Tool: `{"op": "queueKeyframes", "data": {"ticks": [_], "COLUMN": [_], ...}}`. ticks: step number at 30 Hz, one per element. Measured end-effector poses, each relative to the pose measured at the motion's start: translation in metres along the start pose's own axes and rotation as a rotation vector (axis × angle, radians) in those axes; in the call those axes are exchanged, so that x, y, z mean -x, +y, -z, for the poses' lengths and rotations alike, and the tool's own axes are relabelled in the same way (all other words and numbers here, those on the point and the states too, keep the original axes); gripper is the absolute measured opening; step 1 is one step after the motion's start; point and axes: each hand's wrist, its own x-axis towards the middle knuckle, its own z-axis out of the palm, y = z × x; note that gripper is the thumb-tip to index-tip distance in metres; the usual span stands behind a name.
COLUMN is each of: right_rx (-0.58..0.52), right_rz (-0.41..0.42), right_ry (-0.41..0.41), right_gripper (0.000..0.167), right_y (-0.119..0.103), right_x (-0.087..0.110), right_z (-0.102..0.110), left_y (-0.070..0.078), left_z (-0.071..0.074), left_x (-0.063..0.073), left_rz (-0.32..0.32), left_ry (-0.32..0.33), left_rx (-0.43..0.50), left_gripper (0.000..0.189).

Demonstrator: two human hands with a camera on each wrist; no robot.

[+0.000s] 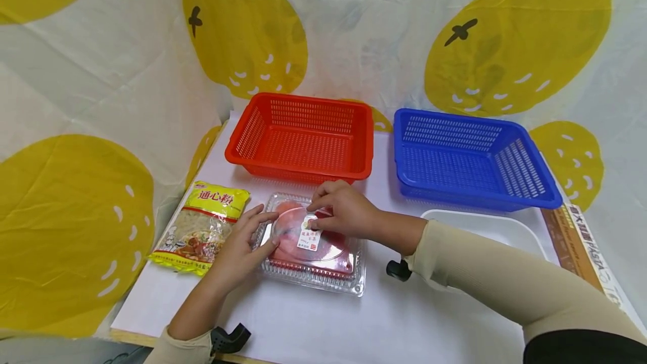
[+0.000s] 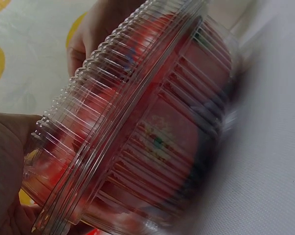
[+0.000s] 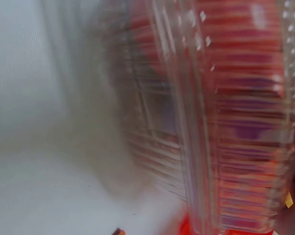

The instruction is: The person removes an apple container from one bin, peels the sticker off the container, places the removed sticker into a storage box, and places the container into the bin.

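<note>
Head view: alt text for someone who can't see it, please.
A person's right grip touches a white label on a clear container with red contents, while the left grip rests on its left side. A yellow packet lies left; a red basket and a blue basket stand behind.

- We read a small, screened-off work corner; whether in a home, shop or lab, we cannot tell.
- Creased pale sheeting (image 1: 354, 44), printed with big yellow fruit, walls it in.
- White-topped desk (image 1: 313, 330), wooden edge showing.
- Household goods on it, we note: red basket (image 1: 299, 173), blue basket (image 1: 470, 199), yellow-ended food bag (image 1: 207, 221), clear lidded box (image 1: 328, 251).
</note>
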Motion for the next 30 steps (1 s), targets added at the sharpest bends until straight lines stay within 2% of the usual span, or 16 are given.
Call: {"op": "queueKeyframes", "data": {"ticks": [7,12,20,27,30], "right_rx": [-0.106,-0.140,-0.170,-0.178,-0.178], "right_rz": [-0.103,-0.123,-0.124,-0.203,-0.200], "right_ry": [-0.014,0.005,0.047,0.033,0.031], "right_gripper": [0.019,0.010,0.011,0.017,0.017], "right_y": [0.0020,0.0014,-0.0011,-0.0030,-0.0028], "right_x": [-0.0045,-0.0071,-0.0088,-0.0099,-0.0102], "right_z": [-0.0025,-0.0046,-0.0074,-0.0076,-0.0076], "left_y": [-0.0003,0.0001,-0.0004,-0.0008,-0.0009], "left_z": [-0.0004,0.0000,0.0004,0.0002,0.0004], "left_x": [0.0007,0.0005,0.0011,0.0005,0.0004], "left_rz": [-0.004,0.009,0.009,-0.006,-0.006], "left_ry": [0.003,0.000,0.002,0.004,0.003], "left_rx": [0.006,0.007,0.006,-0.003,-0.002], "left_gripper": [0.054,0.055,0.055,0.055,0.056]}}
